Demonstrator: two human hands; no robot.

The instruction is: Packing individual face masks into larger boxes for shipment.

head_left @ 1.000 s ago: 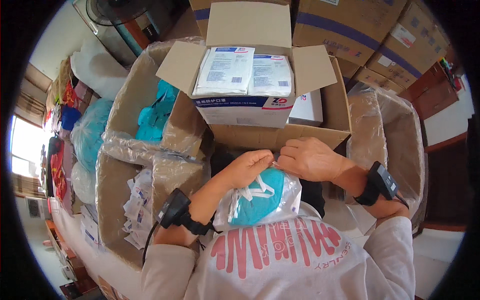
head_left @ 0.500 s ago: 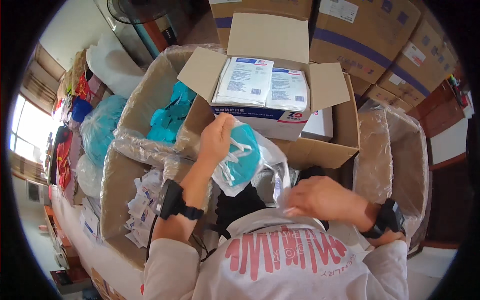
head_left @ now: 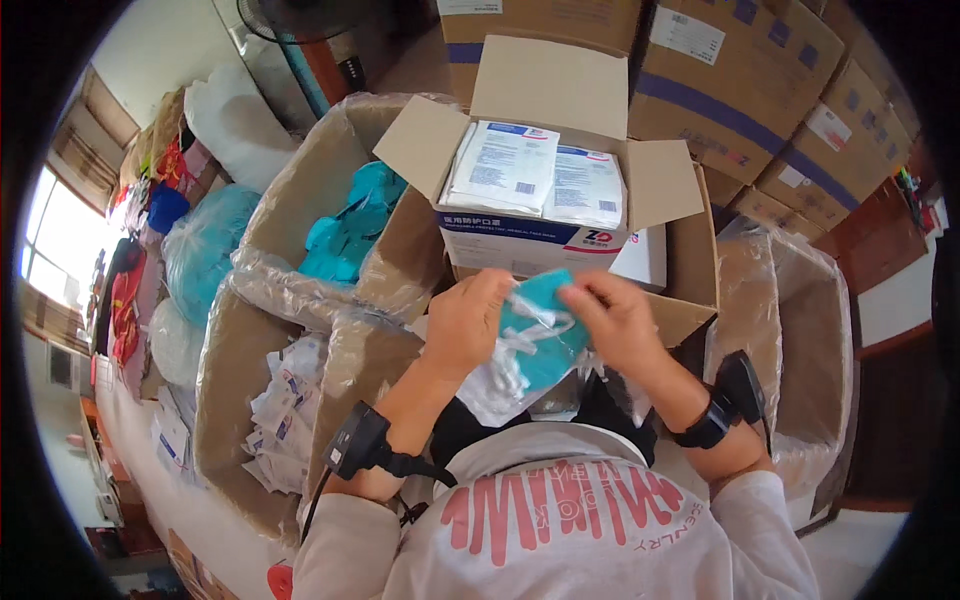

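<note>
Teal mask (head_left: 540,330), partly inside a clear plastic bag (head_left: 500,385), sits between my two hands at chest height, in front of the open white carton. My left hand (head_left: 468,322) grips the left edge of the mask with fingers curled around it; my right hand (head_left: 615,318) pinches its upper right edge between thumb and fingertips. Both hands are closed on the mask, and its white straps hang down into the bag below. Each wrist carries a black band with a small black device, left (head_left: 355,450) and right (head_left: 735,395).

Directly beyond my hands stands the white carton (head_left: 530,235) with a blue stripe, flaps spread, filled with flat white packets (head_left: 505,165) lying on top. It rests inside a larger brown cardboard box (head_left: 690,260). To my left, a plastic-lined box (head_left: 300,200) holds loose teal masks (head_left: 350,225); nearer to me, another lined box (head_left: 225,400) holds a heap of white wrappers (head_left: 285,415). To my right is a further plastic-lined box (head_left: 800,330). Stacked brown cartons (head_left: 740,80) rise behind.
</note>
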